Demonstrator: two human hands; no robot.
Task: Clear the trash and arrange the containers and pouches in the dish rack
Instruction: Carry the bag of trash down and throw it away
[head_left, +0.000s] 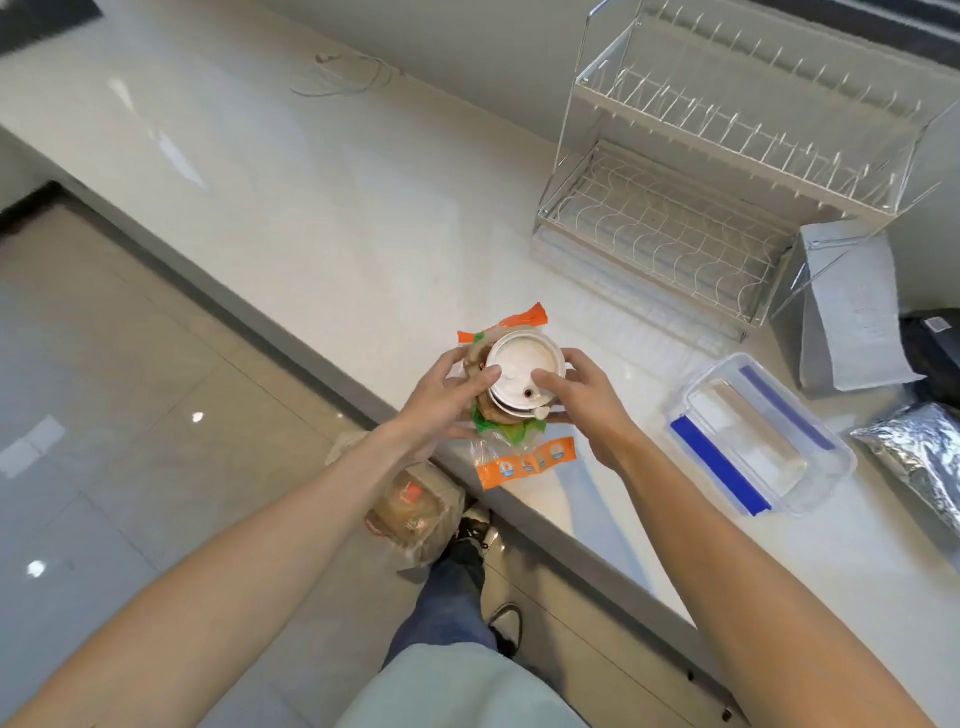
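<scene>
A paper cup with a white lid (522, 364) stands near the counter's front edge, wrapped in crumpled orange and green plastic wrappers (524, 460). My left hand (447, 397) grips the cup and wrappers from the left, thumb on the lid. From the right, my right hand (582, 402) holds the same bundle with its thumb on the lid. The white wire dish rack (675, 228) stands empty at the back right. A clear container with blue clips (753, 441) sits to the right of my hands.
A grey pouch (852, 312) leans by the rack, a silver foil pouch (919, 457) and a dark bag (935, 343) lie at the far right. On the floor below the counter edge sits a plastic bag of trash (415, 512). A coiled cable (343, 78) lies far back.
</scene>
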